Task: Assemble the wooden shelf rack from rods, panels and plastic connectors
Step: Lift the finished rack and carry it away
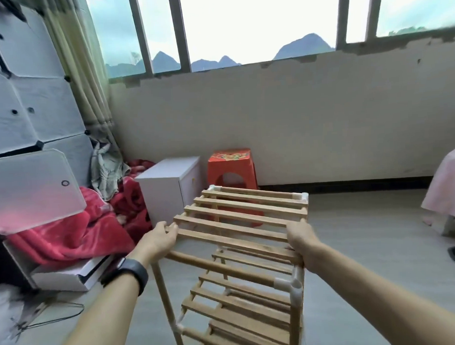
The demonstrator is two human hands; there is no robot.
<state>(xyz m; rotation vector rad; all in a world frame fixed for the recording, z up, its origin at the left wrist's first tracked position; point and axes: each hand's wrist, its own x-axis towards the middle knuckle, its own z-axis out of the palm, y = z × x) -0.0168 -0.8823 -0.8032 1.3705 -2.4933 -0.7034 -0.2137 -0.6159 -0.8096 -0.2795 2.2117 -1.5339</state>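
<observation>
Squarely between the two hands stands the wooden shelf rack, upright on the grey floor in the near middle of the room. On its left, the left hand, with a dark wristband on that wrist, curls its fingers over the left edge of the top slatted panel. On its right, the right hand wraps round the panel's right edge, just above a white plastic connector. The rack is pale wood, with round rods for legs and rails and flat slats for shelves. At least two more slatted shelves show below the top one, and white connectors sit at the corners. At far left a modular plastic wardrobe has one translucent door swung open. A red blanket is heaped below it, though I cannot tell whether it lies inside the compartment. Further right, a closed white cabinet and an orange stool stand by the far wall.
</observation>
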